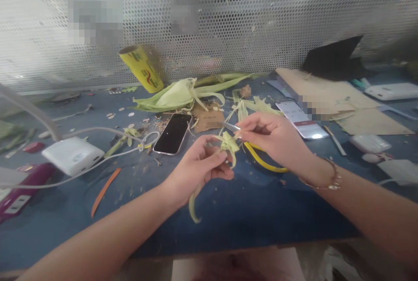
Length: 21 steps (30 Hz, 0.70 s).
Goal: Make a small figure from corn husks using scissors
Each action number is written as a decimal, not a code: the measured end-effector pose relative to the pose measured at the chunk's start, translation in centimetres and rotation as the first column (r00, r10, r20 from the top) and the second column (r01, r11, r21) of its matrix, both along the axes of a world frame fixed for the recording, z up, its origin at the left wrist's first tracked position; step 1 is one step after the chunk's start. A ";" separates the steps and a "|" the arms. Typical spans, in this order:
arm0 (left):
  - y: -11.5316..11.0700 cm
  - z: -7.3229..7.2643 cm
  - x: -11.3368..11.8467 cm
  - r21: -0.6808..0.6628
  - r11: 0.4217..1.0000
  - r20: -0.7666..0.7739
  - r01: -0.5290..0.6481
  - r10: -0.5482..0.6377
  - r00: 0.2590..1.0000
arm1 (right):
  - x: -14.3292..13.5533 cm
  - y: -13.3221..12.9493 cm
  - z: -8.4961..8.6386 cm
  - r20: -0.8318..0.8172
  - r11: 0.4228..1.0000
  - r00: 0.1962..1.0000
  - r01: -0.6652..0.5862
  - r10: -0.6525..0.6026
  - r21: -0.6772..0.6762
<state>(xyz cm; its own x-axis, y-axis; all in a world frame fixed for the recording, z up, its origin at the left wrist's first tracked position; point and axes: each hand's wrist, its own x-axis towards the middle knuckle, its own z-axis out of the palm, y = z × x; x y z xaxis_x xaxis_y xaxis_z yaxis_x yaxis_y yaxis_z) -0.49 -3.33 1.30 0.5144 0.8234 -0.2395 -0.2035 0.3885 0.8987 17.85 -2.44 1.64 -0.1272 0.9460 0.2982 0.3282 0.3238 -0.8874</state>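
My left hand is closed around a small folded piece of pale green corn husk, its fingers and thumb pinching it from below and the left. A loose curled strip hangs beneath the wrist. My right hand is closed on scissors with yellow looped handles. Their silver blade points left, just above the folded husk. Fingers hide the middle of the scissors, and I cannot tell whether the blade touches the husk. Behind both hands, larger corn husks lie on the blue table.
A dark-screened phone lies left of centre, a lit phone at right. A yellow tube leans against the perforated metal panel. White charger and cable, orange strip, brown cardboard and papers surround the hands.
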 end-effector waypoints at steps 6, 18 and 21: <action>1.5 -0.6 -0.4 0.090 0.978 -0.125 -0.187 0.198 0.972 | 2.8 1.2 -0.4 0.626 0.998 0.777 0.063 -0.067 0.029; 3.1 0.1 -1.5 -0.059 0.973 0.158 -0.225 0.232 0.960 | 4.4 1.7 -1.8 0.907 0.979 0.415 0.141 0.075 -0.145; 3.1 0.1 -1.5 -0.113 0.972 0.213 -0.208 0.228 0.950 | 4.5 2.0 -1.8 0.898 0.940 0.408 0.213 0.162 -0.266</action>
